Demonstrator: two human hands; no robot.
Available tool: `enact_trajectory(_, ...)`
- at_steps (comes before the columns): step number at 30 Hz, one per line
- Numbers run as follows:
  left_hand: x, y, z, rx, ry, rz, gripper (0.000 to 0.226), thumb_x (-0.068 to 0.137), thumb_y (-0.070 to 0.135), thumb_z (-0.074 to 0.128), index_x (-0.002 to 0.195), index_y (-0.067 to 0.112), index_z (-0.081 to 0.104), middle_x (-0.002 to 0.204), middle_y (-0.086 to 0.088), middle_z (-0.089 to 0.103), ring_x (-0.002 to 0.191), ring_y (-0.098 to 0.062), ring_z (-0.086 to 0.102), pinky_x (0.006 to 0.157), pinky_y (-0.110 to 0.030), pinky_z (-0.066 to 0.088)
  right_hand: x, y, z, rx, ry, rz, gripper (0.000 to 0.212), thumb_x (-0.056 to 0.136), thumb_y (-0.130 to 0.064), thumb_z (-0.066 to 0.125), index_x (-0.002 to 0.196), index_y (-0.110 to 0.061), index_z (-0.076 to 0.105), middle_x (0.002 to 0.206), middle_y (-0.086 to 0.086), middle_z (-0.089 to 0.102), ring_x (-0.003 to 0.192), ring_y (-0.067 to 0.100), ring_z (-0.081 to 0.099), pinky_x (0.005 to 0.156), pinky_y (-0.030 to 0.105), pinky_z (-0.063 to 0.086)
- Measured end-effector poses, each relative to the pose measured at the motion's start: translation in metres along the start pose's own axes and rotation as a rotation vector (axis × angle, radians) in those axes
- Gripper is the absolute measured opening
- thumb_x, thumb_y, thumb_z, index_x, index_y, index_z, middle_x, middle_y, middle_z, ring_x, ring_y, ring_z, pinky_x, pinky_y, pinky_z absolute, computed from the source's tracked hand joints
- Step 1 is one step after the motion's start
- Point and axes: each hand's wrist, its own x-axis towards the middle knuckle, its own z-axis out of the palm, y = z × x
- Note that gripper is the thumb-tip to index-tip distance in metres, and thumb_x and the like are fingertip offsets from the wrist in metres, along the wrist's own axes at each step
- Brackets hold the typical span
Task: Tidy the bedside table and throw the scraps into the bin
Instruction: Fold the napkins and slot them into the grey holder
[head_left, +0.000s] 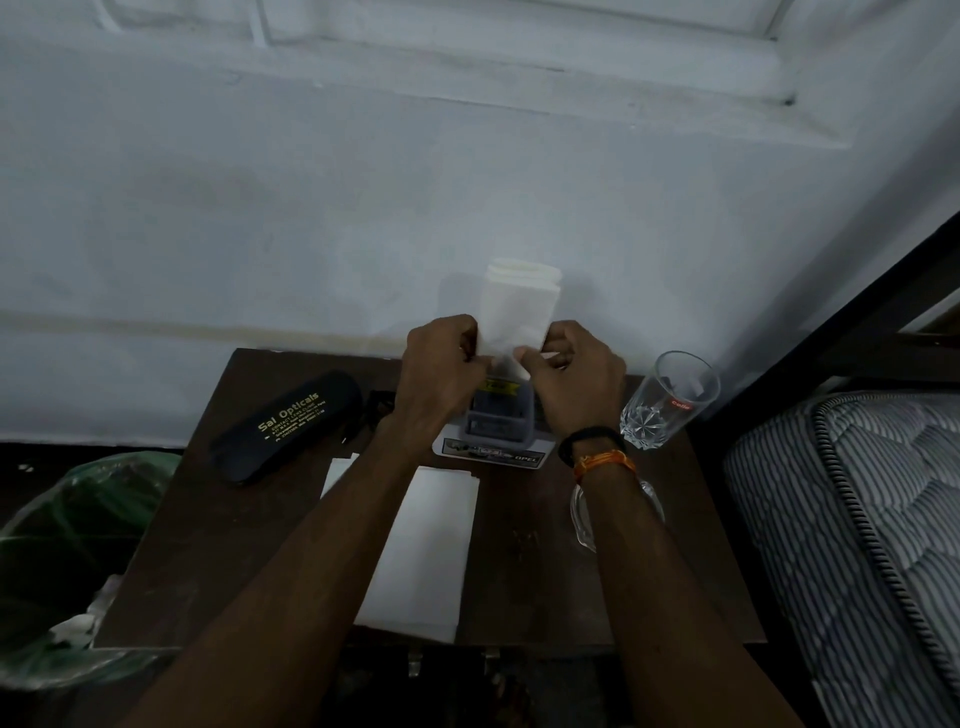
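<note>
Head view: left hand (441, 364) and right hand (574, 376), each grip pinched on a folded white tissue stack (517, 306) held upright above the dark brown wooden bench (249, 561). On the bench: black spectacle case (288, 426), clear drinking glass (670, 400), flat white paper sheet (421, 551). Green-lined bin (67, 561) stands left of the bench.

Tight quarters on this desk (249, 561). Both forearms cross the middle, over the white paper sheet (426, 551). Left side: the black spectacle case (288, 423) lies aslant, with bare wood open in front of it. Right side: an upright glass (670, 397) guards the back corner, a clear item partly hidden under the right wrist. Mattress (857, 519) hems in the right edge, green-lined bin (67, 545) the left. Wall blocks the back.
</note>
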Motion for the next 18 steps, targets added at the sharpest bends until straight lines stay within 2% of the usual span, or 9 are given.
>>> enact_trajectory(4,0.002,0.009,-0.01,-0.107,0.065,-0.019,0.032,0.08,0.034,0.078,0.1,0.01,0.07,0.095,0.0,0.072,0.079,-0.015,0.066,0.068,-0.019,0.051,0.005,-0.007,-0.003,0.09,0.059,-0.025,0.017,0.081,-0.03,0.075,0.094,-0.02,0.071,0.084,-0.009,0.071,0.068,-0.003,0.061,0.065,0.013,0.05)
enact_trajectory(6,0.002,0.013,-0.013,-0.133,0.088,0.001,0.03,0.086,0.035,0.072,0.102,0.01,0.07,0.097,0.0,0.072,0.08,-0.014,0.066,0.068,-0.017,0.05,0.005,-0.005,-0.002,0.093,0.075,-0.039,0.016,0.083,-0.028,0.074,0.093,-0.016,0.071,0.085,-0.004,0.073,0.07,0.003,0.064,0.068,0.021,0.055)
enact_trajectory(8,0.001,0.014,-0.014,-0.127,0.094,0.04,0.028,0.09,0.034,0.067,0.101,0.008,0.07,0.098,-0.004,0.074,0.08,-0.016,0.067,0.07,-0.024,0.055,0.005,-0.002,0.0,0.083,0.092,-0.05,0.014,0.083,-0.025,0.074,0.087,-0.012,0.071,0.081,0.0,0.073,0.073,0.012,0.067,0.07,0.03,0.057)
enact_trajectory(10,0.001,0.013,-0.012,-0.111,0.079,0.055,0.028,0.091,0.033,0.066,0.098,0.006,0.071,0.096,-0.007,0.074,0.081,-0.019,0.067,0.072,-0.03,0.056,0.005,0.001,0.002,0.075,0.09,-0.047,0.013,0.083,-0.024,0.074,0.084,-0.012,0.07,0.079,0.002,0.073,0.073,0.013,0.067,0.069,0.029,0.055)
enact_trajectory(13,0.001,0.008,-0.007,-0.07,0.052,0.041,0.027,0.091,0.032,0.066,0.093,0.006,0.072,0.091,-0.008,0.074,0.078,-0.018,0.064,0.07,-0.02,0.047,0.003,0.006,0.002,0.033,0.062,-0.043,0.013,0.082,-0.023,0.075,0.081,-0.011,0.069,0.078,0.002,0.072,0.072,0.011,0.064,0.067,0.023,0.047)
enact_trajectory(15,0.0,0.004,-0.004,-0.04,0.033,0.033,0.026,0.09,0.032,0.067,0.091,0.007,0.073,0.09,-0.007,0.074,0.074,-0.013,0.06,0.064,-0.01,0.035,0.001,0.011,0.003,0.007,0.026,-0.031,0.013,0.08,-0.022,0.076,0.078,-0.011,0.068,0.077,0.002,0.072,0.073,0.013,0.064,0.068,0.025,0.05)
enact_trajectory(18,-0.001,0.002,-0.002,-0.004,0.0,0.026,0.025,0.088,0.033,0.07,0.092,0.008,0.072,0.092,-0.006,0.074,0.074,-0.01,0.056,0.062,-0.008,0.03,0.001,0.016,0.004,-0.006,-0.024,-0.004,0.015,0.078,-0.022,0.077,0.076,-0.011,0.068,0.076,0.002,0.073,0.074,0.014,0.067,0.07,0.032,0.056)
